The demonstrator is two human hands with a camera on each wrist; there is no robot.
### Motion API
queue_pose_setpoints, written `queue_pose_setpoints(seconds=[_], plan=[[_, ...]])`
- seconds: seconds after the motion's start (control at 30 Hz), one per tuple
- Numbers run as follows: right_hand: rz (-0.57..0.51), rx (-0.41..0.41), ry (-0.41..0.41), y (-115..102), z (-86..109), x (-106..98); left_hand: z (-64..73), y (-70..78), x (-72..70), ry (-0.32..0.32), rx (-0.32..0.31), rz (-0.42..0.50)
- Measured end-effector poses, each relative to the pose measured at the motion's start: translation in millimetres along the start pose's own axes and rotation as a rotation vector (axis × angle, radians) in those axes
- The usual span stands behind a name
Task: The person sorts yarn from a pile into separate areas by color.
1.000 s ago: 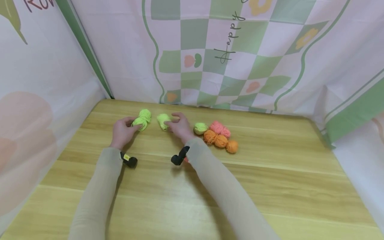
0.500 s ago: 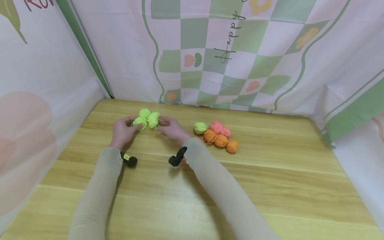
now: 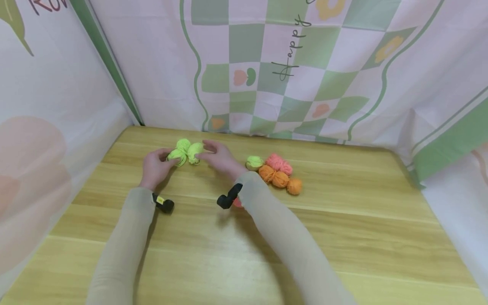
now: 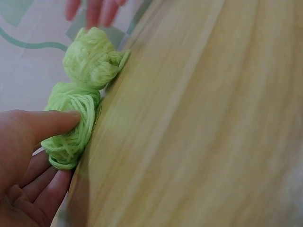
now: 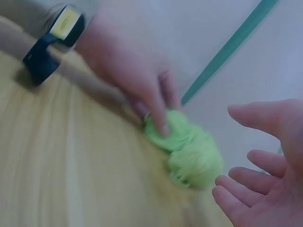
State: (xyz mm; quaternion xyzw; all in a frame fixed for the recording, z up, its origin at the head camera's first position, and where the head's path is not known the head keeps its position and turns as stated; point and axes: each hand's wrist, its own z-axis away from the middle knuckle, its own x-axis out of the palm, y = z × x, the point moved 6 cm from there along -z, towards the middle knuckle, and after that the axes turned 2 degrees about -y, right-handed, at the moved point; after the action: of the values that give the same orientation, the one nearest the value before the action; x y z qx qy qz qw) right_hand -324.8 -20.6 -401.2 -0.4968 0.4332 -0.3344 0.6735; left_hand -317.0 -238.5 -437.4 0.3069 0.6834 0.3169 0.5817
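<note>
At the back left of the table, my left hand [image 3: 154, 167] holds a lime-green ball of yarn [image 4: 71, 125], thumb on one side and fingers behind it. Touching that ball is a paler yellow-green ball of yarn [image 4: 92, 59], which lies to its right in the head view. Another bit of lime-green yarn [image 3: 184, 144] shows just behind. My right hand [image 5: 265, 165] is beside the paler ball with fingers spread and nothing held; in the right wrist view a gap separates them.
Right of my right hand lie a green yarn ball [image 3: 254, 163], pink yarn [image 3: 279, 163] and several orange balls [image 3: 280, 179] in a cluster. A coral-coloured thing [image 3: 237, 202] is mostly hidden under my right wrist. Printed curtains [image 3: 160, 63] hang along the table's back edge.
My right hand carried the paler yarn ball left against the lime-green one, then let go and drew back slightly. The left hand has stayed in place.
</note>
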Motion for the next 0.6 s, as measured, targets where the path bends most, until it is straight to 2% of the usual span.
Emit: queue_pose_setpoints(seconds=[0.3,0.6], plan=[[-0.05,-0.122,0.033,-38,8.0,-23,0.7,0.6,-0.5,0.005,-0.004,0.003],[-0.005,-0.162,0.074,-47,18.2,-48,1.2,1.2,-0.7,0.008,0.004,-0.009]])
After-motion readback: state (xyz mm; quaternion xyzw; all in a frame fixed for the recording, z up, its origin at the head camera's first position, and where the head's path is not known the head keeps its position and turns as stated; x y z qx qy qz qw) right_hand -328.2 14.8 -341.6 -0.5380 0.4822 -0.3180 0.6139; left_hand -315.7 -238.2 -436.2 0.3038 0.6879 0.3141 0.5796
